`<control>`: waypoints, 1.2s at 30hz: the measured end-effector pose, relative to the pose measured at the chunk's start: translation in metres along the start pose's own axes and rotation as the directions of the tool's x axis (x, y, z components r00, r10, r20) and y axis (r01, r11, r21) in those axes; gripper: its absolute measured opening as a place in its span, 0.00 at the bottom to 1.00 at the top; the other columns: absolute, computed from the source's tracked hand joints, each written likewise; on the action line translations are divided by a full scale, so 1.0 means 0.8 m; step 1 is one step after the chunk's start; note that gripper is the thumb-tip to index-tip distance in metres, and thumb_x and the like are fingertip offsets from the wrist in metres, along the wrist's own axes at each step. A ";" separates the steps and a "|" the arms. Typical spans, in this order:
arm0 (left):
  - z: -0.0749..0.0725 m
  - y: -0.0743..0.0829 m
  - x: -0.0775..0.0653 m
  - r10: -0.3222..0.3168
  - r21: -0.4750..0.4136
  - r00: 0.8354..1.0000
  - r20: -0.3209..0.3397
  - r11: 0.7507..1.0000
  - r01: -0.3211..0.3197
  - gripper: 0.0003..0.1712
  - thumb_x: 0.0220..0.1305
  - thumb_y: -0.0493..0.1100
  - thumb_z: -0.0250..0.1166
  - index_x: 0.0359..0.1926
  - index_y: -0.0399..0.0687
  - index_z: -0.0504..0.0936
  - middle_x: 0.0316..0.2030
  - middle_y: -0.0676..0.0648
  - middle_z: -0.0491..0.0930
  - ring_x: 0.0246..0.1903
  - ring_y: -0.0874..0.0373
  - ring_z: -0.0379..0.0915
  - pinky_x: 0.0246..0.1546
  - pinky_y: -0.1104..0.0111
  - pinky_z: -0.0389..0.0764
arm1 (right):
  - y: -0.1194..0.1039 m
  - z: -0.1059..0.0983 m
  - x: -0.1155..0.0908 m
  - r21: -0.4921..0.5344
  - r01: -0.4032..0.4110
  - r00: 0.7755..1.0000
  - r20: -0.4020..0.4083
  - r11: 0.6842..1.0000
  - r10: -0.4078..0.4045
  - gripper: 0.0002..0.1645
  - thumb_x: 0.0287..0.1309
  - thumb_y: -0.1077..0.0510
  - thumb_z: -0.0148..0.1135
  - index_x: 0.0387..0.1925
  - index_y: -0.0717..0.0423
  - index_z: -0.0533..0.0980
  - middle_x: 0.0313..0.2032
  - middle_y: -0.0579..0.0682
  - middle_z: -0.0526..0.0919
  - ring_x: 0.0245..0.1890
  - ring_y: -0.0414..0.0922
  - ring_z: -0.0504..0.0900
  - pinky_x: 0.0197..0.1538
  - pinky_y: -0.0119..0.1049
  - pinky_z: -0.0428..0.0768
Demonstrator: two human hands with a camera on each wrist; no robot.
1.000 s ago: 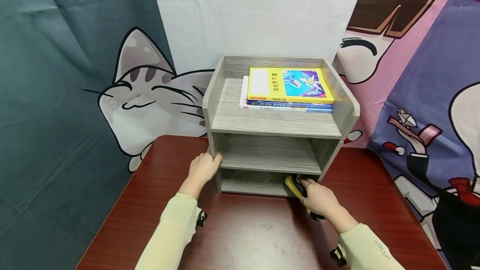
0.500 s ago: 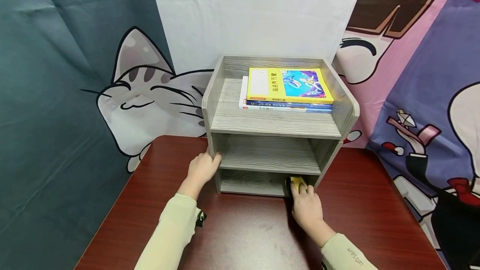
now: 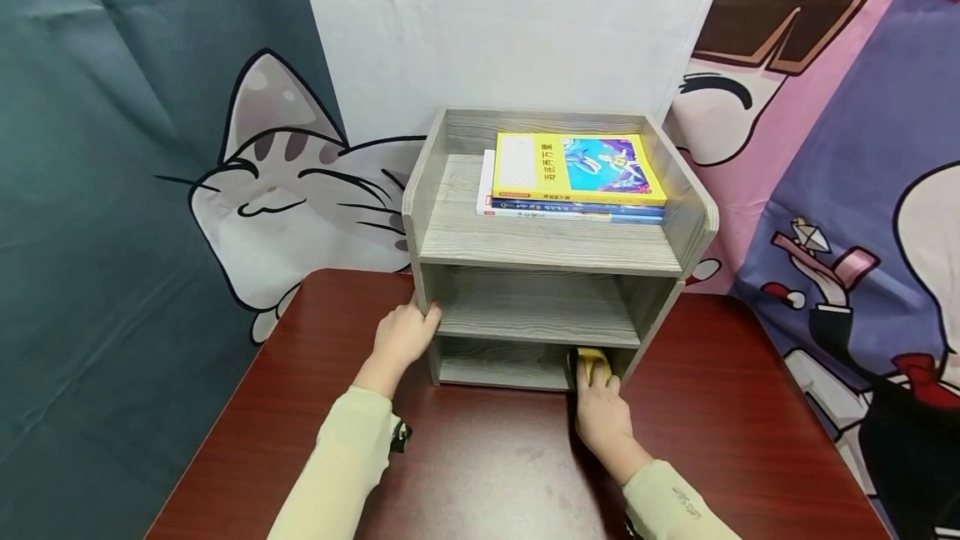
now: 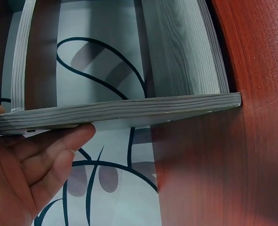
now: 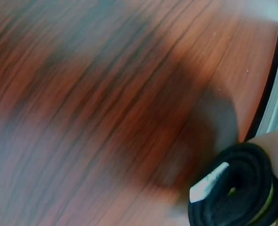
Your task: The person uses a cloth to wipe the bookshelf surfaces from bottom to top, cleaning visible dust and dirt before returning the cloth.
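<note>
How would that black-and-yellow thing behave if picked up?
Likely soft and squashy: the black-and-yellow thing looks thick, rounded and padded up close. Probably not slippery, as its black surface seems matte. Perhaps light too, with only the right hand on it.

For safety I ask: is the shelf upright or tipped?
Upright: the shelf stands on the table, books lying flat on its top.

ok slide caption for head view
Left hand gripping shelf unit, right hand holding yellow-and-black object at the lowest opening.
</note>
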State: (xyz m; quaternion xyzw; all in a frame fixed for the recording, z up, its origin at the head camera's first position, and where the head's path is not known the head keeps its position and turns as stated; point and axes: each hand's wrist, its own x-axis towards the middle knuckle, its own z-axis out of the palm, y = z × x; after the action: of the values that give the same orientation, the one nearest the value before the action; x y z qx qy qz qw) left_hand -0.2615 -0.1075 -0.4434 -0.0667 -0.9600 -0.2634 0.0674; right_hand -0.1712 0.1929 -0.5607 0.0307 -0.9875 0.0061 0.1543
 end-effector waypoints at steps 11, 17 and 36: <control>0.000 -0.001 0.001 0.017 -0.002 1.000 -0.015 1.000 -0.017 0.22 0.66 0.54 0.43 0.42 0.41 0.73 0.22 0.40 0.78 0.21 0.46 0.74 0.20 0.55 0.70 | 0.000 0.018 0.011 -0.079 0.022 0.989 -0.141 0.997 -0.033 0.36 0.37 0.66 0.63 0.56 0.68 0.69 0.40 0.68 0.68 0.32 0.61 0.68 0.13 0.42 0.71; 0.000 -0.001 0.002 0.020 -0.004 1.000 -0.004 1.000 -0.020 0.23 0.66 0.54 0.43 0.44 0.40 0.73 0.24 0.39 0.79 0.24 0.44 0.76 0.22 0.54 0.71 | -0.004 0.017 0.018 -0.077 -0.017 0.998 -0.069 0.997 0.011 0.40 0.36 0.63 0.67 0.57 0.69 0.67 0.40 0.69 0.67 0.34 0.61 0.69 0.15 0.44 0.73; 0.000 -0.001 0.000 0.016 0.006 1.000 -0.002 1.000 -0.016 0.26 0.67 0.54 0.43 0.48 0.36 0.74 0.31 0.36 0.80 0.29 0.41 0.78 0.28 0.51 0.74 | -0.064 0.009 0.033 -0.047 -0.048 0.998 0.049 0.998 0.050 0.43 0.33 0.60 0.69 0.57 0.67 0.67 0.45 0.67 0.67 0.42 0.60 0.68 0.19 0.45 0.75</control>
State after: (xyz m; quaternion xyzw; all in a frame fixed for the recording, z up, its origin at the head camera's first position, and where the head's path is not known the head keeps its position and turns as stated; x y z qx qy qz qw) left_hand -0.2620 -0.1079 -0.4439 -0.0738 -0.9601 -0.2602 0.0705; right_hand -0.1955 0.1401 -0.5596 0.0030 -0.9915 -0.0133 0.1298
